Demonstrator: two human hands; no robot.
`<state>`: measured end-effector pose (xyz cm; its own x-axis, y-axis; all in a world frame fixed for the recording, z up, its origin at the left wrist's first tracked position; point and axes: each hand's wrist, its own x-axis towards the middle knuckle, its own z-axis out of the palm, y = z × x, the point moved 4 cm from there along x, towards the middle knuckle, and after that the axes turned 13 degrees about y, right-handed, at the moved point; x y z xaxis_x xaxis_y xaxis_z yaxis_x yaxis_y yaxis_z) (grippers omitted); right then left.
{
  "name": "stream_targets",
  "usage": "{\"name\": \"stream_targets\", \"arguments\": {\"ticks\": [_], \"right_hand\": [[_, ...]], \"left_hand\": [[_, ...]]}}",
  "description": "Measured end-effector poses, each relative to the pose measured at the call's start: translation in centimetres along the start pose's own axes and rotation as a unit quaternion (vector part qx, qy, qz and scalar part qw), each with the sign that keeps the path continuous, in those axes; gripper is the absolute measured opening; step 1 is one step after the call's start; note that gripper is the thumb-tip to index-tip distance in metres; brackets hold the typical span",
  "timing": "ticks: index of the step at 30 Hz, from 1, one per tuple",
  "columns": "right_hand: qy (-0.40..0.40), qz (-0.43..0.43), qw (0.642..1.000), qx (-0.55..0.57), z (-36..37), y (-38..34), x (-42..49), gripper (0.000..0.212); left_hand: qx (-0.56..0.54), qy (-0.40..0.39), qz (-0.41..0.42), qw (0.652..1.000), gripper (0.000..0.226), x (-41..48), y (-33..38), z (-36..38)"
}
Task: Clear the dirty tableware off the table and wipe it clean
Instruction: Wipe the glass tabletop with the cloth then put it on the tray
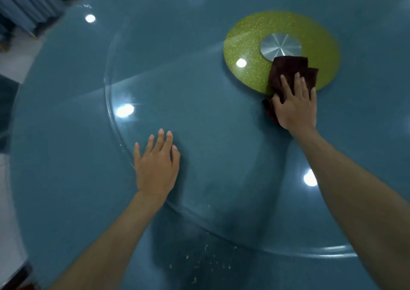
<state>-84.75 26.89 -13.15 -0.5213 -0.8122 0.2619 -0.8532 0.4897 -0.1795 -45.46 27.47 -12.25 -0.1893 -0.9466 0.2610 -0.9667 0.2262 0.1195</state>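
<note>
While the glass (199,103) is touched by the flat, empty left hand (155,169), a crumpled maroon cloth (288,68) is pressed under the straight-fingered right hand (295,108).

single head-worn wide-angle view, steeply downward, close over the table (66,178)

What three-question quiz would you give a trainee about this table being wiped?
1. True or false: the left hand lies flat, fingers straight, on the glass turntable.
2. What does the right hand press down? A) a sponge B) a dark red cloth C) a paper towel
3. Fill in: the crumbs lie on the blue table, ____ the turntable's rim.
Key: 1 true; 2 B; 3 outside.
</note>
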Motion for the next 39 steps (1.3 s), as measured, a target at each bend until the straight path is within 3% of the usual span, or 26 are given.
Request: {"name": "stream_targets", "arguments": {"ticks": [9,14,18,24,30,34,39], "right_hand": [[0.008,-0.028,1.000,-0.008,-3.6,-6.8,-17.9,0.069],[0.004,-0.023,0.999,-0.032,-5.5,-10.1,-28.6,0.070],[-0.006,-0.016,0.999,-0.034,-6.3,-11.2,-32.1,0.071],[0.000,-0.060,0.998,-0.012,-6.4,-8.8,-29.5,0.072],[0.022,-0.038,0.999,-0.021,-4.5,-6.4,-20.9,0.070],[0.040,-0.026,0.999,-0.020,-2.5,-4.7,-13.2,0.068],[0.047,-0.029,0.998,-0.020,0.1,-3.4,-3.1,0.067]], "left_hand": [[0.000,-0.133,0.071,0.989,0.059,-2.7,1.5,-1.8],[-0.054,-0.191,0.099,0.975,0.057,-4.0,1.5,-3.1],[-0.109,-0.183,0.104,0.971,0.047,-4.5,1.3,-4.3],[-0.149,-0.049,0.115,0.981,0.025,-1.6,-1.0,-5.3],[-0.065,-0.077,0.071,0.992,0.052,3.4,-4.2,-1.3],[-0.077,0.010,0.047,0.996,0.051,1.8,-4.1,0.1],[-0.045,0.047,0.043,0.997,0.050,1.0,-3.2,0.5]]}}
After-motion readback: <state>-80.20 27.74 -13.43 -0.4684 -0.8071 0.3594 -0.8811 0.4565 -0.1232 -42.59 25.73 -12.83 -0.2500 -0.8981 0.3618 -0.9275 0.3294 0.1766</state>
